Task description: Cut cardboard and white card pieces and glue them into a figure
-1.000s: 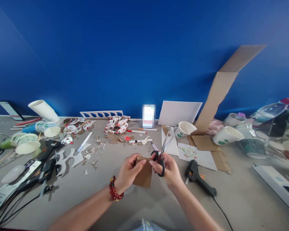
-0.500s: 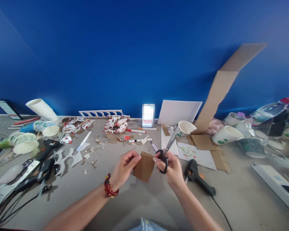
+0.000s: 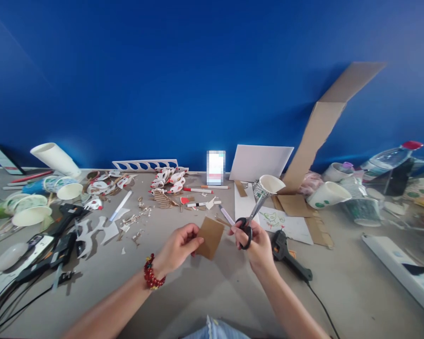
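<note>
My left hand (image 3: 183, 242) pinches a small piece of brown cardboard (image 3: 211, 238) by its left edge, thumb on top. In my right hand (image 3: 256, 242) is a pair of scissors with black handles (image 3: 246, 233), its blades pointing up and away toward the printed paper cup (image 3: 266, 186). A thin brown strip (image 3: 223, 223) sticks out from the right thumb and fingertip, apart from the cardboard piece. Beyond the hands lie a capped pen (image 3: 226, 214), a black-and-white marker (image 3: 203, 204) and a red-and-white marker (image 3: 198, 190).
At right lie a glue gun (image 3: 290, 256), a bird drawing (image 3: 286, 225), cardboard pieces (image 3: 295, 205) and a power strip (image 3: 399, 263). Painted bird cutouts (image 3: 169, 181), paper scraps (image 3: 137, 219) and stacked cups (image 3: 31, 209) spread leftward. A lit phone (image 3: 215, 168) leans on the blue wall.
My hands have moved apart. The thin strip, earlier along the cardboard's top edge, is now separate in my right fingertips. The cardboard has turned and shifted slightly up in my left hand.
</note>
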The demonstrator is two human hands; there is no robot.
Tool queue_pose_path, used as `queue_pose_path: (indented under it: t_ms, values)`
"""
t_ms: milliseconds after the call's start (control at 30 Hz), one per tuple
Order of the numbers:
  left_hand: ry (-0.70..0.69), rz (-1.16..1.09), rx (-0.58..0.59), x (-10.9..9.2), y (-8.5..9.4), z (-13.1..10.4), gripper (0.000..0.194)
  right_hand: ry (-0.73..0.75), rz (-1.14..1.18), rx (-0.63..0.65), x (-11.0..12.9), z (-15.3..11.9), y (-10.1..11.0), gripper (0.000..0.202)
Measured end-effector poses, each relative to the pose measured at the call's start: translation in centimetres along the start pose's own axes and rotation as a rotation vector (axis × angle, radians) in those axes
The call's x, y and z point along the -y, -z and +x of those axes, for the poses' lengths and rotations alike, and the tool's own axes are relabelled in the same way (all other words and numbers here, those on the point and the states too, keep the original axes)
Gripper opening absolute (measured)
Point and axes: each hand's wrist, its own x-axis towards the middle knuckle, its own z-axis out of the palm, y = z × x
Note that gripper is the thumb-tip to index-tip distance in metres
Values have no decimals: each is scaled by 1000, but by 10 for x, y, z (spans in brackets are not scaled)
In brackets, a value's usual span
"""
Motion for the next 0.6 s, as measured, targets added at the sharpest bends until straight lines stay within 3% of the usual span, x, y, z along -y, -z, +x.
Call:
queue_pose_path:
  t_ms: [167, 333, 433, 600]
  values:
    - [-11, -57, -192, -6, 15, -5, 22, -69, -207, 27, -12, 0, 34, 22]
    - [5, -86, -181, -2, 12, -5, 24, -119, -645, 106, -29, -9, 44, 20]
    - [7, -95, -159, 3, 9, -4, 25, -32, -915, 90, -29, -13, 39, 23]
    - [3, -78, -168, 8, 10, -6, 25, 165, -1206, -82, -24, -13, 39, 26]
